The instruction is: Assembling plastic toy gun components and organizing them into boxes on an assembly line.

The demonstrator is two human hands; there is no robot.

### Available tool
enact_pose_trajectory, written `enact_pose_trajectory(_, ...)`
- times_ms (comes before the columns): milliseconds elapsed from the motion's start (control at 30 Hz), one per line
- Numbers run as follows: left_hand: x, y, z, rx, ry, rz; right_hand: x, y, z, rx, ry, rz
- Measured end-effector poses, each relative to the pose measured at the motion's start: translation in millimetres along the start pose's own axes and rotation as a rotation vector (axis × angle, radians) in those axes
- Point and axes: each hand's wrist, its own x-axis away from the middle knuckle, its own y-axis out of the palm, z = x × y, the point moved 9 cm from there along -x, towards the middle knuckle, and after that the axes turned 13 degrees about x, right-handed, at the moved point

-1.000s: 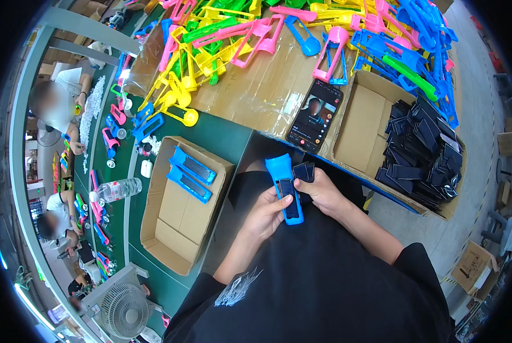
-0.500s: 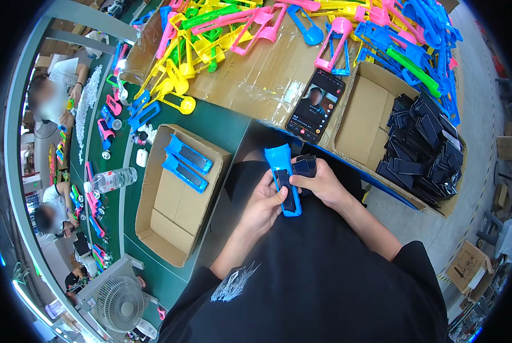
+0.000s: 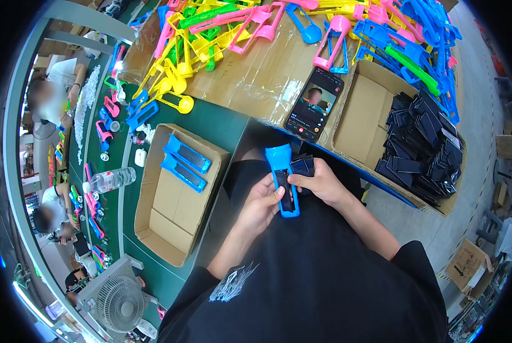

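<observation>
Over the person's lap, just below the table edge (image 3: 250,123), both hands are working on a blue plastic casing (image 3: 283,180) with a rounded top and a long open slot. Left hand (image 3: 260,204) is curling around the casing's lower left side, its fingers closed on the casing and the thumb lying against the slot. Right hand (image 3: 323,182) is gripping the casing from the right, fingers pressed together around a small stack of black inserts (image 3: 302,166), with the thumb pushing 1 black piece into the slot.

Left of the hands, an open cardboard box (image 3: 176,197) is sitting on the green table top, holding 2 finished blue casings (image 3: 186,161) near its far end. Beyond the hands, a smartphone (image 3: 314,104) with a lit screen is lying on a brown cardboard sheet. Just right of it, a second cardboard box (image 3: 370,108) is holding a heap of black inserts (image 3: 424,148). A pile of yellow, pink, green and blue plastic frames (image 3: 302,28) is covering the far part of the table. A clear water bottle (image 3: 108,179) is lying on the green surface at the left, and a white desk fan (image 3: 119,303) is standing at the lower left. Other people are sitting along the far left.
</observation>
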Motion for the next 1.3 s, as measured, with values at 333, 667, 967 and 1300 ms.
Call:
enact_pose_trajectory(333,-2,-5,4,0.065,0.014,0.025,-1,4,-6,0.078,0.001,0.022)
enact_pose_trajectory(667,1,0,10,0.101,0.081,0.053,1,2,-37,0.237,-0.149,0.148)
enact_pose_trajectory(967,-1,-7,4,0.1,0.022,0.054,4,6,-41,0.332,-0.145,0.124)
enact_pose_trajectory(1300,0,-19,9,-0.174,0.197,0.239,11,5,-53,0.577,-0.204,0.347)
